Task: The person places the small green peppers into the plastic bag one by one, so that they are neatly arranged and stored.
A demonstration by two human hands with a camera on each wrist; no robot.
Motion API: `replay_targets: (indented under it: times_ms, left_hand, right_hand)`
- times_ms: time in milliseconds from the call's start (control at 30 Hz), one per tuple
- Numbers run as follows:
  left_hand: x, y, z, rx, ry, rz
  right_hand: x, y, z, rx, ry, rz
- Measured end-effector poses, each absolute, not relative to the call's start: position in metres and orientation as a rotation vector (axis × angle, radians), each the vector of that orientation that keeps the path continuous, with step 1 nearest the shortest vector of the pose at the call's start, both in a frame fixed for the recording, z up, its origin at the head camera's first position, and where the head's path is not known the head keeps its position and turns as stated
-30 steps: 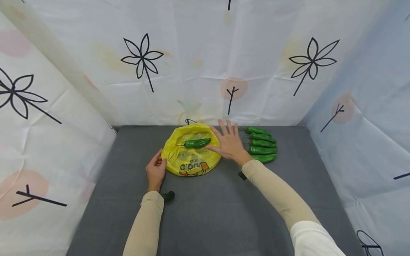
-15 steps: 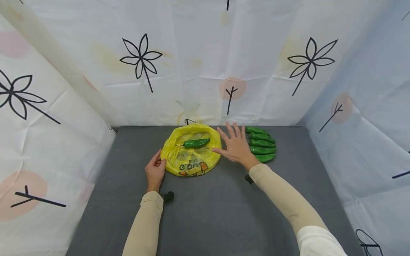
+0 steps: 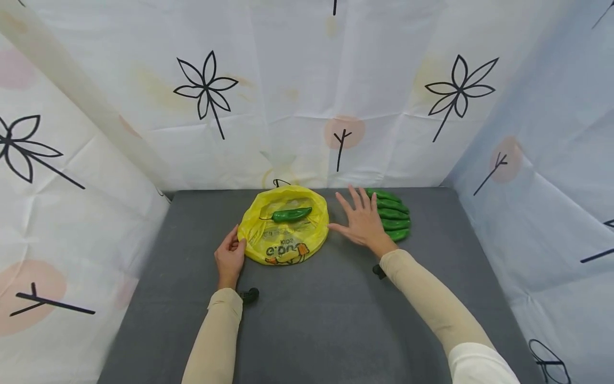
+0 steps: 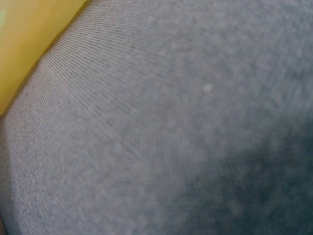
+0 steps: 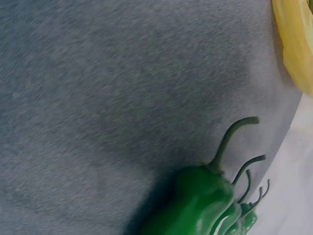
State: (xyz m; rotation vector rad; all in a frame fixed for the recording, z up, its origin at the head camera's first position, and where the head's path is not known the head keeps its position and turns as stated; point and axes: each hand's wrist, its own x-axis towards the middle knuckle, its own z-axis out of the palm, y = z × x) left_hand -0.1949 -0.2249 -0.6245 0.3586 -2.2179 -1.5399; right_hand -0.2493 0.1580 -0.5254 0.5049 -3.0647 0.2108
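L grip (image 3: 229, 257) pinches L rim of yellow bag (image 3: 283, 232) on counter (image 3: 297, 320); bag prob. v. light, floppy, may tear, so hold doubled rim. 1 green pepper (image 3: 291, 215) lies inside: likely light, firm, slick; best held mid-body, not stem. R grip (image 3: 362, 223) spread, holding nothing, near pepper row (image 3: 394, 214); same handling approx.

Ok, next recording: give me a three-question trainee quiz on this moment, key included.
1. In the head view, where is the row of green peppers relative to the yellow bag? A) left B) right C) on top
2. True or false: the right hand is gripping a pepper.
3. Fill in: the ___ hand holds the bag's edge.

Key: 1 B; 2 false, its fingers are spread; 3 left hand.
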Motion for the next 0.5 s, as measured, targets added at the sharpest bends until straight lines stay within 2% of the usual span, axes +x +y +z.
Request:
replay_targets:
  times_ms: [500]
  left_hand:
    - [-0.195,-0.226,-0.625,0.356,-2.226,-1.538]
  right_hand:
    - [-0.238,0.182,-0.534,0.433,-3.061,0.225]
